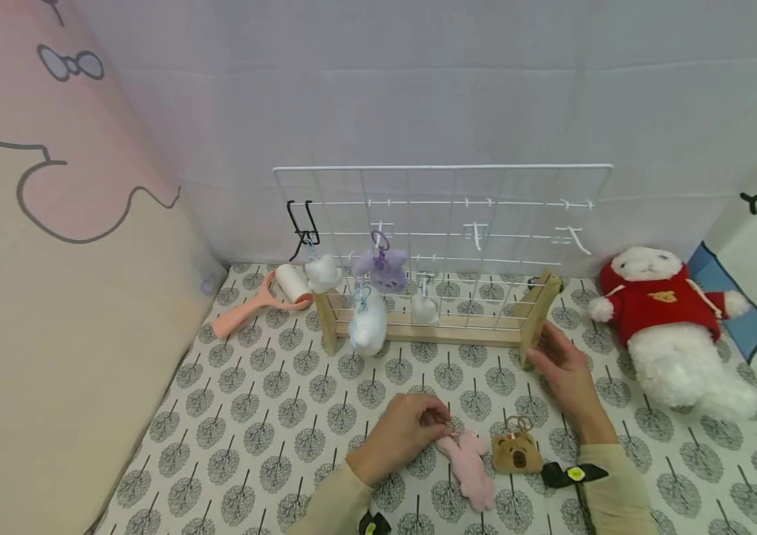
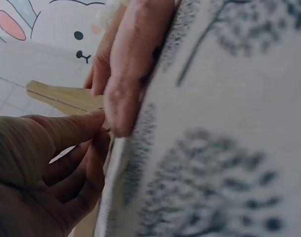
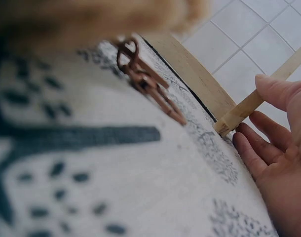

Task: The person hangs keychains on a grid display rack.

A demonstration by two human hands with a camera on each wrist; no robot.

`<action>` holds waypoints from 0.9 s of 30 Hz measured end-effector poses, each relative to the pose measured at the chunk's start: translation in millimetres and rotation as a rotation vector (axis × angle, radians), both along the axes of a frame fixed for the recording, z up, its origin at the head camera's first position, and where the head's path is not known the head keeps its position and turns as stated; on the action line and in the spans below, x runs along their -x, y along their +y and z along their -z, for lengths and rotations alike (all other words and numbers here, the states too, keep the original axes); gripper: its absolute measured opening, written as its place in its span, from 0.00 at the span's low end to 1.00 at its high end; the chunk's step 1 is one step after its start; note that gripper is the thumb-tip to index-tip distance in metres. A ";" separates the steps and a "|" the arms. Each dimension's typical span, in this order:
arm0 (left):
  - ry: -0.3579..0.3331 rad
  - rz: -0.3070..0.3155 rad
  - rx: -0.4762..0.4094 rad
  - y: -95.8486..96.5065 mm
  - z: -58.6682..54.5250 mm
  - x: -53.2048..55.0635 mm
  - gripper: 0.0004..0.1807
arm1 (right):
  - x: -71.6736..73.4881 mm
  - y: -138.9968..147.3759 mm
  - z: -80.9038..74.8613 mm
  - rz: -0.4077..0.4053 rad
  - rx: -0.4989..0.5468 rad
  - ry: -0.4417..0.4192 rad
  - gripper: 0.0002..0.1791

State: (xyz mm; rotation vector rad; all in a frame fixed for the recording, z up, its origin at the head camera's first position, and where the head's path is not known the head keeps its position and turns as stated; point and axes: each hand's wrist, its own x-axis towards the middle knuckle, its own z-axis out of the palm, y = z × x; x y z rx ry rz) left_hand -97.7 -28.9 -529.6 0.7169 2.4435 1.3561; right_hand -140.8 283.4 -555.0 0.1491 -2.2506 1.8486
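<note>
Low at the front, my left hand pinches the top end of a pink plush keychain, thumb against forefinger; its body lies on the patterned cloth. In the left wrist view the pinched part is mostly hidden. My right hand holds the right wooden end of a white wire display rack; in the right wrist view the thumb and fingers lie on either side of the wood. A brown bear-face keychain with a copper-coloured clasp lies between the two hands.
Hanging on the rack are a purple plush keychain and several white ones, one white plush on a black hook. Left of it lies a peach-handled lint roller. A white plush toy in a red hoodie lies at the right.
</note>
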 end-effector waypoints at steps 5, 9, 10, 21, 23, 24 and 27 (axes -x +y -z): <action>-0.015 0.012 -0.021 -0.4 -23.2 -0.6 0.07 | 0.8 0.4 1.4 0.004 -0.007 0.007 0.35; 0.032 0.017 -0.037 0.3 -41.7 1.0 0.08 | 1.7 0.4 1.6 0.007 -0.014 0.006 0.35; 0.036 0.017 -0.040 0.4 -45.7 1.3 0.08 | 1.8 0.5 1.6 0.008 -0.016 0.004 0.35; 0.177 0.006 -0.151 0.5 -82.3 15.4 0.07 | 0.3 -0.9 -1.0 0.010 -0.013 -0.003 0.35; 0.232 -0.003 -0.172 1.0 -89.6 19.7 0.07 | -0.4 -1.6 -1.9 0.009 -0.007 -0.004 0.35; 0.261 -0.007 -0.179 1.2 -93.5 22.0 0.06 | -0.6 -1.7 -2.0 0.008 -0.004 -0.005 0.35; 0.362 -0.010 -0.198 2.3 -106.2 30.7 0.06 | -1.2 -0.9 -1.3 0.004 -0.004 -0.009 0.35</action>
